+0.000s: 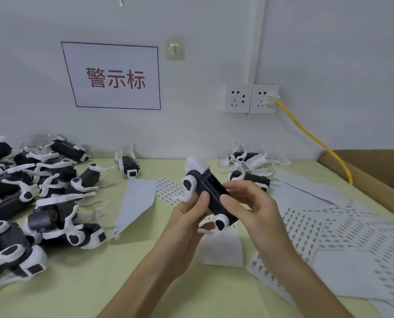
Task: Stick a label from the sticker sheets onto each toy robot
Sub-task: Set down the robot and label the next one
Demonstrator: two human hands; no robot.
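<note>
- Head view: the left hand [187, 216] grips a robot [211, 191] above the table [99, 283], fingers curled under it, thumb on its side.
- The right hand [253, 207] pinches the robot's black body, thumb pressed on it and fingers curled over.
- Sticker sheets [343, 237] lie to the right, partly under the hands.
- A pile of robots [30, 191] lies on the left.
- More robots [249, 171] lie by the wall.

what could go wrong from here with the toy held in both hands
The black and white plastic toy robot is held above the pale green table by the left hand and right hand alone; a slip might drop it. The right thumb hides part of its black body, so a label could go on crooked. Loose white sticker sheets overlap at right and might snag.
</note>
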